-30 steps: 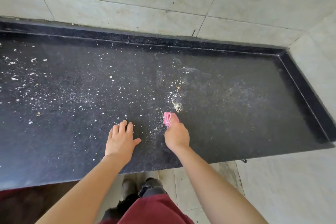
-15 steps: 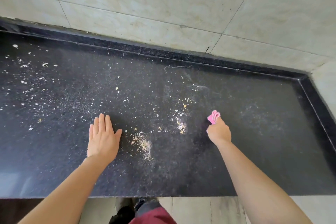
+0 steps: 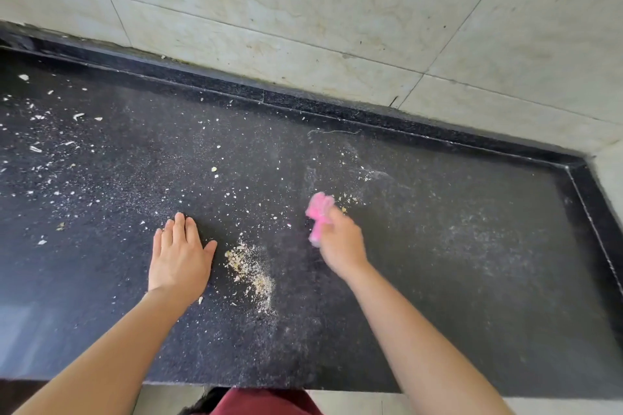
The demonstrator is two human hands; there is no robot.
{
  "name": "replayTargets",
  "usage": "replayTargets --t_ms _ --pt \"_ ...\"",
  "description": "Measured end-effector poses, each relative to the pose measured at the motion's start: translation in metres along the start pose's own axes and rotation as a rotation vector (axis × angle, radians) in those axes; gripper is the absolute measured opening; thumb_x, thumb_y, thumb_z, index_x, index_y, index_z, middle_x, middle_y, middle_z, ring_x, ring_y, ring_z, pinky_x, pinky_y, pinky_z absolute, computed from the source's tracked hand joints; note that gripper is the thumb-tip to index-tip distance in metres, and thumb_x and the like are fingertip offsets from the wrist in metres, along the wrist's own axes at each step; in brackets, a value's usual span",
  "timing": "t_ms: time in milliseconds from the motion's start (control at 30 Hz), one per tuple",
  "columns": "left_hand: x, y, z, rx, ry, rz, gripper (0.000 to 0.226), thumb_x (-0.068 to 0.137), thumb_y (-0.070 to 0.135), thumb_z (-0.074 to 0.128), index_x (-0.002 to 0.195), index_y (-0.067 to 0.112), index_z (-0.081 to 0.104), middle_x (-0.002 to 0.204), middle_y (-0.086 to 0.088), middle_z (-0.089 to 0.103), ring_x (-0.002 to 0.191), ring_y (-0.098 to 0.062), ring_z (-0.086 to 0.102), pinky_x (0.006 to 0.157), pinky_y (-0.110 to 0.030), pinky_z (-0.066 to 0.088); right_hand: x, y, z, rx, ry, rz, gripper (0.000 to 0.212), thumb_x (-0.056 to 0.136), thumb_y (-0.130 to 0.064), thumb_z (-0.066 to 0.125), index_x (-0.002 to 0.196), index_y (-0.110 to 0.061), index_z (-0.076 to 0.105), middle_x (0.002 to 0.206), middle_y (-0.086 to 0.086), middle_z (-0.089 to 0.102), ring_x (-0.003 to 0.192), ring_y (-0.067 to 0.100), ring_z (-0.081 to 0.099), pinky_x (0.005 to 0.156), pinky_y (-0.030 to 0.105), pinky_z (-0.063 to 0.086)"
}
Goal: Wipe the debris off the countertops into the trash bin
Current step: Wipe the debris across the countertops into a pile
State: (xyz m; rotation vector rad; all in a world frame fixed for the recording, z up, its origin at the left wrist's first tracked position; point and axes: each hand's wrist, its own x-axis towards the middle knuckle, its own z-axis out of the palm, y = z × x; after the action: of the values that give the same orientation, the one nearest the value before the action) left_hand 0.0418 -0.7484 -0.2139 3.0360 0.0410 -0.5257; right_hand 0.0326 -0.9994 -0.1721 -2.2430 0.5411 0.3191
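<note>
Speckled black stone countertop (image 3: 472, 296), gritty crumb debris (image 3: 251, 271)

Crumb-strewn black countertop (image 3: 438, 280), debris pile (image 3: 251, 271)

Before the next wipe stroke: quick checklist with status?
1. Pink cloth gripped by right hand: ok.
2. Left hand flat on countertop, beside the crumb pile and not on it: ok.
3. Crumb pile gathered toward the front edge: ok.
4. Left part of the countertop wiped: not ok, scattered debris lies there.
5. Trash bin placed to catch the pile: cannot tell, not in view.
</note>
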Motion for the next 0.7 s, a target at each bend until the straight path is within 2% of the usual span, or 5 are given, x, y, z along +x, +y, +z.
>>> replayTargets --t_ms 167,267,467,600,700 --pt "0.0 0.004 0.006 -0.031 0.003 -0.026 0.067 0.1 0.042 0.024 0.149 0.0 0.011 0.158 -0.018 0.007 0.146 -0.032 0.007 0.12 -0.04 0.008 0.061 0.07 -0.093 -0.116 0.253 0.327 0.061 0.088 -0.002 0.046 0.141 -0.033 0.045 0.134 -0.008 0.058 0.114 0.024 0.056 0.092 0.023 0.037" --pt "0.002 0.002 0.006 -0.053 -0.003 -0.025 0.067 0.1 0.043 0.023 0.15 0.001 0.01 0.159 -0.017 0.004 0.147 -0.031 0.005 0.12 -0.038 0.007 0.066 0.073 -0.08 -0.103 0.257 0.307 0.061 0.089 -0.001 0.04 0.137 -0.039 0.049 0.124 -0.017 0.064 0.099 0.01 0.052 0.087 0.018 0.035" --pt "0.002 0.002 0.003 -0.06 -0.022 -0.025 0.068 0.099 0.045 0.024 0.15 0.002 0.011 0.158 -0.017 0.006 0.146 -0.031 0.005 0.12 -0.039 0.007 0.031 0.005 0.035 -0.36 0.123 0.013 0.04 0.091 -0.008 0.035 0.126 -0.026 0.044 0.089 0.008 0.062 0.07 0.027 0.051 0.059 0.031 0.033" --pt "0.004 0.003 -0.002 -0.046 -0.066 -0.035 0.068 0.099 0.045 0.023 0.15 0.001 0.008 0.158 -0.018 0.004 0.146 -0.032 0.004 0.12 -0.039 0.007 0.007 -0.031 0.078 -0.015 -0.238 -0.166 0.047 0.094 -0.012 0.037 0.132 -0.035 0.053 0.096 -0.002 0.071 0.059 0.01 0.059 0.05 0.023 0.04" --pt "0.005 0.003 -0.003 -0.018 -0.087 -0.029 0.068 0.1 0.046 0.02 0.149 0.002 0.005 0.158 -0.018 0.001 0.146 -0.033 0.003 0.12 -0.039 0.006 0.023 -0.037 0.046 0.125 -0.141 -0.121 0.05 0.093 -0.015 0.036 0.133 -0.042 0.051 0.089 -0.011 0.069 0.047 0.003 0.044 0.049 0.018 0.039"
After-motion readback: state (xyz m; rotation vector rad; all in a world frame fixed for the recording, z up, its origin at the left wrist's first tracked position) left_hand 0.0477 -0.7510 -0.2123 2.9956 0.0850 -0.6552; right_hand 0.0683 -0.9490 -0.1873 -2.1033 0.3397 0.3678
